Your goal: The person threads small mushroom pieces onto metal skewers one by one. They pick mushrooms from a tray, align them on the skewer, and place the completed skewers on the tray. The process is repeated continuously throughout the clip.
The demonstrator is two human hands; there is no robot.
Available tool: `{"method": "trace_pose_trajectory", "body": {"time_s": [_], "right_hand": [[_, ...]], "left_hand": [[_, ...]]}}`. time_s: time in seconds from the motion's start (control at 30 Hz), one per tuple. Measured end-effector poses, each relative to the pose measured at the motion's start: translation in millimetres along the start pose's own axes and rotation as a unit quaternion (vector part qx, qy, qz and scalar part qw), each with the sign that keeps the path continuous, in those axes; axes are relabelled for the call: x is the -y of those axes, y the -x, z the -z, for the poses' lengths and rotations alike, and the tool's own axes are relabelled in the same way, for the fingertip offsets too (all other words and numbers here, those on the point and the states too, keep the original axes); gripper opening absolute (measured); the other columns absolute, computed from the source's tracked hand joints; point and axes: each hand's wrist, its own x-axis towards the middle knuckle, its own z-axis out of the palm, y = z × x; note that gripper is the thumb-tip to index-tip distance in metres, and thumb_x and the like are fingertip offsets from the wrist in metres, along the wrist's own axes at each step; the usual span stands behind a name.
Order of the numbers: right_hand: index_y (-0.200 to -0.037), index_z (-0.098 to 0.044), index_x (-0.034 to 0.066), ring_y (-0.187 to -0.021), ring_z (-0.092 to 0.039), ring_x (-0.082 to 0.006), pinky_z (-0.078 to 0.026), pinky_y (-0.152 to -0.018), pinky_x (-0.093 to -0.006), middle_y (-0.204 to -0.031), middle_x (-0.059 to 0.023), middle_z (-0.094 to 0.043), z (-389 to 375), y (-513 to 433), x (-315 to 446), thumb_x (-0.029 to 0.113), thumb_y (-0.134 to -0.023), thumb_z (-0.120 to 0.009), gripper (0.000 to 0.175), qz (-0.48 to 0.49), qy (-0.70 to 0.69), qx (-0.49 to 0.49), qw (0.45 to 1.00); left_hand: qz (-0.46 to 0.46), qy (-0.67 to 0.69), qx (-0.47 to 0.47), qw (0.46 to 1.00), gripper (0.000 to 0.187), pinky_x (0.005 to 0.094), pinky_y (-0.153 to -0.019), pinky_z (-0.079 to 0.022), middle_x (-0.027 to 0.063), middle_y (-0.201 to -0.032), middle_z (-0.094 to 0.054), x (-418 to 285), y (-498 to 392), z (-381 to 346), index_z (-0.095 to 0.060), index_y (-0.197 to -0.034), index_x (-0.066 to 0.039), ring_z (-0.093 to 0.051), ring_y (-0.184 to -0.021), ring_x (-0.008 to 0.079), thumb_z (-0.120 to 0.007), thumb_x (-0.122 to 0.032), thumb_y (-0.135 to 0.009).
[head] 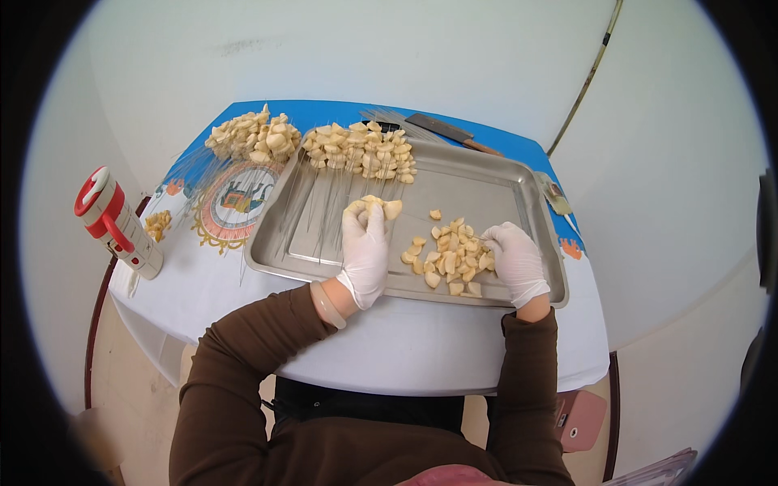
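Observation:
My left hand (366, 252), in a white glove, grips a few pale yellow food pieces (392, 209) above the middle of a metal tray (468, 176). My gloved right hand (516, 261) is at the right side of a heap of loose pale yellow pieces (453, 252) in the tray. Its fingertips are pinched together on what looks like a thin skewer reaching over the heap. Across the tray's far left lie loaded skewers (358, 152), their pieces bunched at the far end and bare metal shafts pointing towards me.
More loaded skewers (255, 140) lie left of the tray. Behind it are a cleaver (439, 126) with a wooden handle and a bundle of bare skewers (395, 118). A red and white bottle (118, 225) stands at the left, beside a small yellowish pile (158, 225).

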Motion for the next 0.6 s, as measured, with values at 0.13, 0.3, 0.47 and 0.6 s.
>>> {"method": "trace_pose_trajectory", "body": {"time_s": [0.13,0.3,0.47,0.6], "right_hand": [[-0.095,-0.072,0.0086,-0.093,-0.063,-0.0356,-0.051,-0.080,-0.0423,-0.092,-0.0135,-0.066,18.4,-0.3,19.1,0.012,-0.090,-0.063,0.010,-0.046,0.010,0.037,0.998],[-0.099,-0.073,0.0073,-0.094,-0.067,-0.0320,-0.052,-0.082,-0.0397,-0.096,-0.0122,-0.071,11.6,-17.6,23.0,0.018,-0.090,-0.066,0.015,-0.093,-0.107,0.037,0.989],[-0.099,-0.072,0.0024,-0.092,-0.071,-0.0278,-0.053,-0.085,-0.0369,-0.096,-0.0140,-0.074,-22.7,-61.7,25.2,0.023,-0.090,-0.066,0.024,-0.140,-0.197,0.099,0.965],[-0.095,-0.074,0.0037,-0.085,-0.072,-0.0283,-0.054,-0.081,-0.0375,-0.090,-0.0154,-0.074,-48.0,-93.9,33.1,0.024,-0.089,-0.066,0.023,-0.175,-0.202,0.156,0.951]], "left_hand": [[0.023,-0.021,0.010,0.999,0.052,0.0277,-0.096,-0.045,0.0057,-0.129,-0.057,2.4,-2.4,2.7,-0.036,-0.143,-0.002,-0.052,-0.105,0.0090,-0.058,-0.032,-0.106],[0.025,-0.056,-0.019,0.998,0.059,0.0316,-0.110,-0.040,0.0160,-0.141,-0.047,10.1,-6.3,2.3,-0.029,-0.150,0.001,-0.050,-0.127,0.0192,-0.058,-0.023,-0.104],[-0.004,-0.053,-0.006,0.999,0.053,0.0323,-0.109,-0.040,0.0162,-0.137,-0.048,14.6,-5.4,4.2,-0.034,-0.146,0.000,-0.051,-0.124,0.0199,-0.059,-0.020,-0.103],[0.006,-0.050,0.008,0.999,0.048,0.0304,-0.104,-0.042,0.0115,-0.134,-0.049,19.7,-9.3,7.5,-0.039,-0.143,-0.003,-0.051,-0.117,0.0157,-0.059,-0.020,-0.103]]}}
